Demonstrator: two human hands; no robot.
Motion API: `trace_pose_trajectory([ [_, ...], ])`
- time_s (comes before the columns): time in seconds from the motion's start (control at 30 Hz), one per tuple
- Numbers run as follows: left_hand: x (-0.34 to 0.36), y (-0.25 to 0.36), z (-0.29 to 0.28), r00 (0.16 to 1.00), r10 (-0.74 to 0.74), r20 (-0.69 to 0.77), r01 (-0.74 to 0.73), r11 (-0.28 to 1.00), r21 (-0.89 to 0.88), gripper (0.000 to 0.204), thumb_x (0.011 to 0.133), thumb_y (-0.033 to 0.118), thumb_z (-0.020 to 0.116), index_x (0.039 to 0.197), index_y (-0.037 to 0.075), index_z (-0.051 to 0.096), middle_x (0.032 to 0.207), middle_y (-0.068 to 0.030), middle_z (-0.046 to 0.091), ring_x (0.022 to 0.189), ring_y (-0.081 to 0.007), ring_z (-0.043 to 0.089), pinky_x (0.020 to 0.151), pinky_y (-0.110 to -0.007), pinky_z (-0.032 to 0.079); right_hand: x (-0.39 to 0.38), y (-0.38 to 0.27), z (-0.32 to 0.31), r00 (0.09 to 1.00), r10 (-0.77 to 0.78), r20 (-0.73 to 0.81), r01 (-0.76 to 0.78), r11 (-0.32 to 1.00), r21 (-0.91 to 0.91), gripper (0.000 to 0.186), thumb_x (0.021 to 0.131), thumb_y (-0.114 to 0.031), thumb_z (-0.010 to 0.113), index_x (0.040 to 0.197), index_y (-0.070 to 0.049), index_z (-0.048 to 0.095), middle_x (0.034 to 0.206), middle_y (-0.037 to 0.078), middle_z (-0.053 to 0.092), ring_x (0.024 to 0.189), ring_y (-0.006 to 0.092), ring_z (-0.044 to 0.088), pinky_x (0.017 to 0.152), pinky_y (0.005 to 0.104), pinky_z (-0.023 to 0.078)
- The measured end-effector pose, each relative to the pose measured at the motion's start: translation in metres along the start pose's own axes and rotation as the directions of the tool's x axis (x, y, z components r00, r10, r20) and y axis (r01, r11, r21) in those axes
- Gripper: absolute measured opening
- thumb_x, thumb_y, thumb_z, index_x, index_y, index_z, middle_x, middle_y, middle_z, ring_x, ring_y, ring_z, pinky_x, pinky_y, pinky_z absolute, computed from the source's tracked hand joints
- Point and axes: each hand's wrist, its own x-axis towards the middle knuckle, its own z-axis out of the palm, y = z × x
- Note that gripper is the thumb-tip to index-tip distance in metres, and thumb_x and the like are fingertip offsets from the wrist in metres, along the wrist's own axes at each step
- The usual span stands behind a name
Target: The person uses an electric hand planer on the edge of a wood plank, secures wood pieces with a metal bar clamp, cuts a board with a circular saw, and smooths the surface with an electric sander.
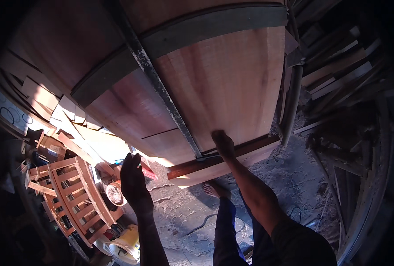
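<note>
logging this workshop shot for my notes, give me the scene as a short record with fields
left hand: raised left of the large wooden panel; grip unclear
right hand: at the panel's near end, on or just above it
across panel: dark worn bar
near end: red-brown strip
left side: slatted wooden piece, yellow container
right side: stacked wood pieces
light: bright patch at left, dim elsewhere

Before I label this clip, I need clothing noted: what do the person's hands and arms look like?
The right hand and left hand look ungloved. A dark sleeve ends around the right elbow; the right forearm and left forearm look bare. Shadow hides finer detail.
</note>
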Motion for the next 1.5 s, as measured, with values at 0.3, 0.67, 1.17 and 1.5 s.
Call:
trace_pose_trajectory([
  [0.3, 0.126, 0.066, 0.133, 0.980, 0.166, 0.106, -0.158, 0.984, -0.076, 0.037, 0.101, 0.022, 0.059, 0.132, 0.003, 0.053, 0.121, -0.0089, 0.058, 0.111, -0.0182, 0.057, 0.102, -0.034, 0.045, -0.023, 0.013, -0.013, 0.991, 0.091, -0.094, -0.068, 0.972, 0.223, 0.028, 0.092, -0.025, 0.067, 0.078, -0.002, 0.062, 0.061, 0.010, 0.057, 0.058, 0.0084, 0.052, 0.054, 0.0327, 0.045],
  [0.67, 0.127, 0.069, 0.174, 0.970, -0.024, -0.242, -0.045, 0.961, -0.274, 0.031, 0.097, 0.031, 0.066, 0.083, 0.012, 0.046, 0.061, 0.0058, 0.034, 0.050, -0.0040, 0.033, 0.047, -0.023, 0.031, -0.007, 0.011, -0.021, 0.993, 0.035, 0.108, -0.053, 0.984, 0.167, 0.033, 0.086, -0.025, 0.068, 0.064, -0.001, 0.061, 0.055, 0.013, 0.056, 0.049, 0.0185, 0.052, 0.051, 0.0385, 0.042],
  [1.17, 0.108, 0.068, 0.163, 0.962, 0.015, -0.273, -0.107, 0.940, -0.325, 0.033, 0.097, 0.028, 0.068, 0.081, 0.015, 0.042, 0.062, 0.0051, 0.028, 0.051, -0.0069, 0.028, 0.049, -0.027, 0.026, -0.030, 0.003, -0.012, 0.990, 0.060, -0.124, -0.044, 0.991, 0.126, 0.023, 0.082, -0.029, 0.080, 0.093, -0.013, 0.066, 0.061, 0.003, 0.069, 0.055, 0.0179, 0.070, 0.053, 0.0330, 0.054],
  [1.5, 0.122, 0.071, 0.182, 0.957, 0.004, -0.290, -0.087, 0.958, -0.274, 0.035, 0.097, 0.027, 0.068, 0.079, 0.015, 0.040, 0.062, 0.0050, 0.028, 0.051, -0.0071, 0.027, 0.049, -0.027, 0.027, -0.017, 0.018, 0.001, 0.962, -0.120, -0.246, 0.132, 0.991, 0.036, 0.005, 0.082, -0.014, 0.066, 0.086, -0.015, 0.069, 0.061, 0.007, 0.065, 0.056, 0.0227, 0.067, 0.055, 0.0368, 0.053],
])
